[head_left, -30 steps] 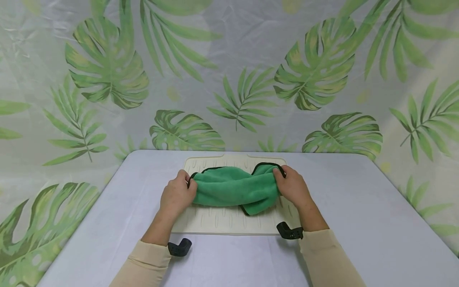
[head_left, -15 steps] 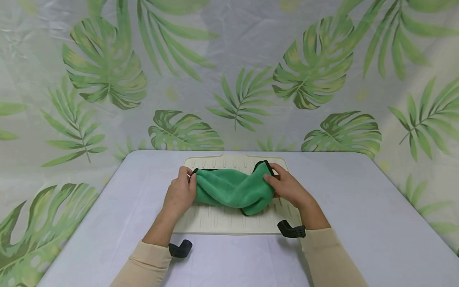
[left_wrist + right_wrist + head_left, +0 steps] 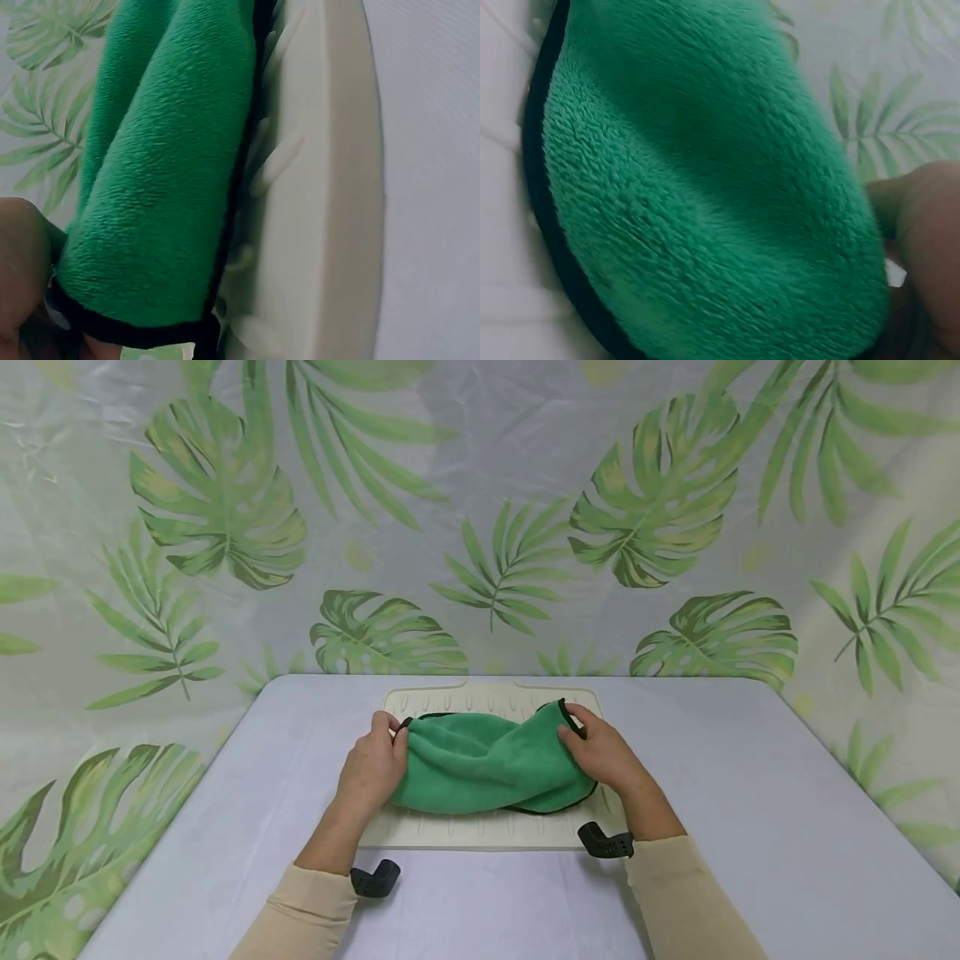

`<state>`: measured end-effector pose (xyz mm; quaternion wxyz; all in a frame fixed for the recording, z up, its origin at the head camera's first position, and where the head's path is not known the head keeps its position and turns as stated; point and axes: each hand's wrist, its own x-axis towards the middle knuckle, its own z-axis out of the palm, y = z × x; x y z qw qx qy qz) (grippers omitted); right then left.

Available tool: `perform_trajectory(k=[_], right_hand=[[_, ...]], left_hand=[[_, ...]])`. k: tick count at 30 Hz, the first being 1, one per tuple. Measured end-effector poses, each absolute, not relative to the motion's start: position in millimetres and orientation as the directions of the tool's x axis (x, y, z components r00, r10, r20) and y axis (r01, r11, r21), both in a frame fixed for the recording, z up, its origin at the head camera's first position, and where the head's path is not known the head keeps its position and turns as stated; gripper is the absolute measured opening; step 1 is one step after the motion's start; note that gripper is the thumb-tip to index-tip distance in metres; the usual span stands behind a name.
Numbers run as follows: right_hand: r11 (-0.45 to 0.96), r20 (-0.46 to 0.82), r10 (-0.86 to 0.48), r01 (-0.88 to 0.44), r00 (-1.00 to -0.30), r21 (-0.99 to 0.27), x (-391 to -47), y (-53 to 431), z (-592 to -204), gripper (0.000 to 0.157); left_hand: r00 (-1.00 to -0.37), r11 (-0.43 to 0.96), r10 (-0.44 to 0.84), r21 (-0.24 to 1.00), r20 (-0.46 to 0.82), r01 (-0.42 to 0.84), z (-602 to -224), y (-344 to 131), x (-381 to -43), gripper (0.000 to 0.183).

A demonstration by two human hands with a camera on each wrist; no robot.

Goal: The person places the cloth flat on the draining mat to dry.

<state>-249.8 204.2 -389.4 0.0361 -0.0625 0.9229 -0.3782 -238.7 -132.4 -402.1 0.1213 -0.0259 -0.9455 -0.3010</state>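
A plush green cloth (image 3: pixel 480 768) with black edging is stretched between both hands above a cream ribbed mat. My left hand (image 3: pixel 372 763) pinches its left edge between thumb and fingers. The right hand (image 3: pixel 602 749) pinches its upper right edge, the thumb on the near side. Between them the cloth sags in soft folds, and its lower edge hangs over the mat. In the left wrist view the cloth (image 3: pixel 165 165) hangs beside the mat's rim. Close pile and a dark hem show on the cloth (image 3: pixel 690 195) in the right wrist view, with the right thumb (image 3: pixel 934 240) at its edge.
The cream mat (image 3: pixel 480 835) lies flat on a white-covered table (image 3: pixel 750 793). A leaf-patterned curtain (image 3: pixel 517 460) hangs behind the table. Black camera mounts (image 3: pixel 377 878) are strapped to the wrists.
The right hand shifted its hold on the cloth's right edge. The cloth's lower part has dropped and spread out, covering more of the mat. The left hand stayed nearly in place.
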Motion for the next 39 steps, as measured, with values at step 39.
perform_trajectory(k=[39], right_hand=[[0.764, 0.021, -0.142, -0.123, -0.99, -0.634, -252.8, 212.3, -386.5, 0.032]], left_hand=[[-0.951, 0.675, 0.267, 0.734, -0.153, 0.072, -381.1, -159.0, -232.2, 0.042]])
